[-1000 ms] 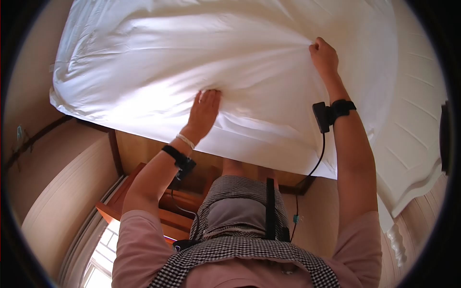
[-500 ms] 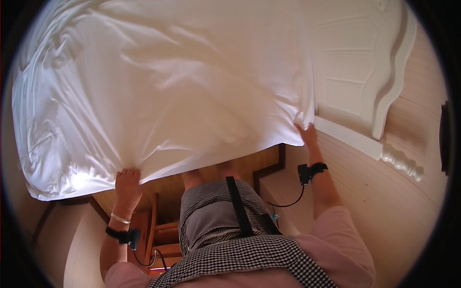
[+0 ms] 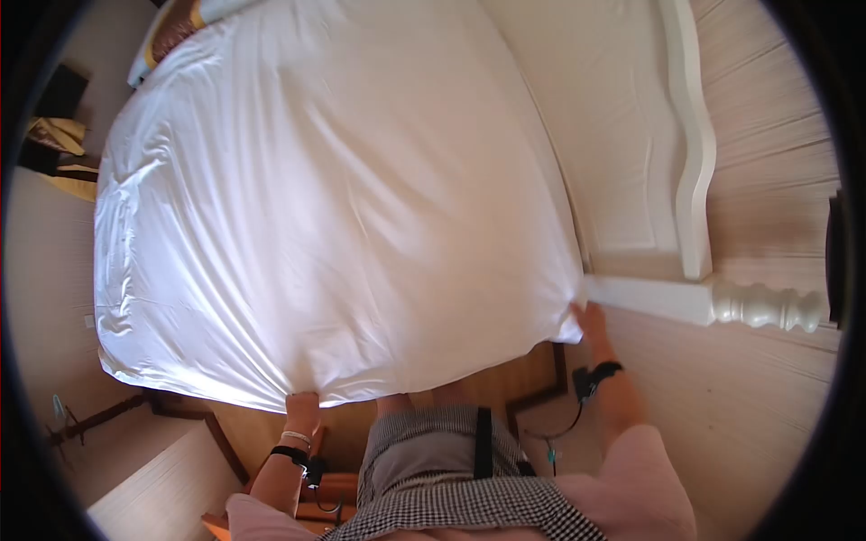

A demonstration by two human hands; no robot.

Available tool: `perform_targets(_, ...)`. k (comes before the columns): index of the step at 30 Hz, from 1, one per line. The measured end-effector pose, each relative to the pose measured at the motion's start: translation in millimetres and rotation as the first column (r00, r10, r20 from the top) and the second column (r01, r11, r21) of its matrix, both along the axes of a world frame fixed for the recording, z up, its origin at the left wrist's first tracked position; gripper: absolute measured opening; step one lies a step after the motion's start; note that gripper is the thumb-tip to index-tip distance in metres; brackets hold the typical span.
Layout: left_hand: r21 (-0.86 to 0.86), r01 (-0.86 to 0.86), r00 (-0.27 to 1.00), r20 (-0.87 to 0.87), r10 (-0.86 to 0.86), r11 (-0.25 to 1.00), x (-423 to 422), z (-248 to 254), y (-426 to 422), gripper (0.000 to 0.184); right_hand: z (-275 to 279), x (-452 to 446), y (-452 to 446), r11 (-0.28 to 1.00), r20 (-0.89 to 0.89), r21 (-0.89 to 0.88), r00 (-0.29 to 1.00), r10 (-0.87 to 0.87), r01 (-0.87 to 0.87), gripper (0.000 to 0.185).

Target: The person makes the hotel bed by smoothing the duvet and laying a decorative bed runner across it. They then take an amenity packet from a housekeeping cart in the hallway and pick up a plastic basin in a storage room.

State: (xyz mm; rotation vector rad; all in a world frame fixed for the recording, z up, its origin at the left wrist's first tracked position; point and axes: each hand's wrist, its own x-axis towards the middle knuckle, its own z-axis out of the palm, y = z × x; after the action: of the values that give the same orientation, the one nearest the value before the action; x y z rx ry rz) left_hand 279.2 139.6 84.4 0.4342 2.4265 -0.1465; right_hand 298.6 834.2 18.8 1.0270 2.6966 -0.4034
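Note:
A white bed sheet (image 3: 361, 207) lies over the bed, with creases fanning out from its near edge. My left hand (image 3: 303, 412) is closed on that edge near the middle and pulls the cloth taut. At the near right corner, beside the headboard, my right hand (image 3: 591, 323) pinches the sheet's corner; its fingertips are partly hidden by the cloth. Both wrists carry a black strap with a small box and cable.
A cream headboard (image 3: 622, 162) with a turned post (image 3: 767, 307) borders the bed on the right. Wooden furniture (image 3: 338, 487) stands low beside my legs. At the far left lies a patterned brown and white textile (image 3: 176, 32). Dark and gold items (image 3: 59, 135) are beyond the bed.
The view has shifted, showing more of the bed's far side. Both hands appear lower in view, still gripping the sheet; the cloth looks smoother and tighter.

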Motion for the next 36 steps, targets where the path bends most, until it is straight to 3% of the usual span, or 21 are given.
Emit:
perform_targets(1,-0.046,-0.035,0.999,-0.003,0.034,0.998,-2,-8,5,0.013,4,-7,-2,0.981,0.197,-0.164,0.978,-0.065,0.099,0.057)
perform_targets(2,-0.06,-0.041,0.999,-0.019,0.04,0.997,-2,-10,-1,0.012,6,-6,-6,0.989,0.061,-0.141,0.997,-0.037,0.045,0.062)
perform_targets(3,-0.077,-0.039,0.999,-0.015,0.038,0.996,3,-7,-12,0.012,-14,-1,13,0.942,0.014,-0.313,0.992,-0.126,0.124,0.056)
perform_targets(4,-0.095,-0.007,0.999,-0.045,0.003,0.995,7,-2,-19,0.012,60,-18,-17,0.664,-0.052,-0.7,0.909,-0.414,0.262,0.06)
perform_targets(7,-0.118,-0.137,0.991,-0.02,0.136,0.983,28,12,-38,0.015,40,27,10,0.545,0.146,-0.743,0.89,-0.433,0.388,0.058)
perform_targets(9,-0.175,-0.213,0.976,-0.006,0.216,0.961,33,-12,-39,0.017,50,36,-36,0.675,0.021,-0.665,0.911,-0.412,0.32,0.049)
perform_targets(10,-0.177,-0.275,0.961,-0.027,0.274,0.945,33,-19,-36,0.018,-12,44,-16,0.873,0.141,-0.404,0.961,-0.237,0.274,0.057)
perform_targets(11,-0.183,-0.334,0.942,-0.042,0.332,0.925,35,-29,-36,0.019,-22,42,-13,0.898,0.174,-0.375,0.969,-0.175,0.229,0.061)
perform_targets(12,-0.135,-0.575,0.813,0.019,0.583,0.807,34,-44,-38,0.032,-30,39,-14,0.918,0.214,-0.35,0.97,-0.114,0.185,0.064)
perform_targets(13,-0.025,-0.887,0.457,0.116,0.882,0.462,32,-48,-34,0.036,-33,37,-16,0.936,0.259,-0.323,0.964,-0.056,0.14,0.067)
perform_targets(14,0.029,-1.0,0.008,0.254,0.967,0.0,31,-54,-28,0.041,-35,34,-17,0.927,0.19,-0.345,0.979,-0.081,0.144,0.068)
perform_targets(15,0.01,-0.885,-0.424,0.399,0.813,-0.466,30,-62,-23,0.046,-31,29,-18,0.92,0.12,-0.365,0.987,-0.106,0.143,0.068)
perform_targets(16,-0.006,-0.656,-0.514,0.735,0.441,-0.755,52,-114,-61,0.06,-25,21,-20,0.913,0.049,-0.383,0.99,-0.131,0.14,0.069)
perform_targets(19,0.07,-0.507,-0.355,0.891,0.282,-0.859,35,-120,-37,0.067,-9,-2,-28,0.929,-0.039,-0.33,0.981,-0.189,0.166,0.069)
perform_targets(21,0.123,-0.422,-0.399,0.864,0.306,-0.898,14,-118,-13,0.069,-1,-13,-35,0.902,-0.04,-0.384,0.973,-0.228,0.196,0.065)
perform_targets(26,0.492,-0.504,-0.256,0.7,0.667,-0.71,16,-105,7,0.041,29,-41,-21,0.885,-0.182,-0.453,0.961,-0.209,0.106,0.045)
perform_targets(29,0.465,-0.449,-0.207,0.777,0.595,-0.763,83,-51,48,0.045,29,-33,33,0.79,-0.259,-0.584,0.879,-0.4,0.187,0.035)
perform_targets(32,0.421,-0.554,-0.359,0.658,0.662,-0.719,116,-79,59,0.045,22,-51,12,0.992,-0.08,-0.089,0.992,-0.093,0.086,0.044)
perform_targets(33,0.409,-0.581,-0.346,0.659,0.668,-0.704,113,-96,53,0.045,-44,-41,48,0.995,0.041,0.078,0.997,0.065,-0.069,0.047)
perform_targets(35,0.181,-0.742,-0.446,0.586,0.676,-0.646,83,-92,39,0.044,-40,-57,31,0.999,0.241,-0.031,0.971,0.003,0.005,0.054)
perform_targets(36,0.168,-0.704,-0.443,0.655,0.612,-0.69,84,-109,28,0.041,-33,-61,24,0.999,0.159,-0.045,0.987,0.014,-0.007,0.057)
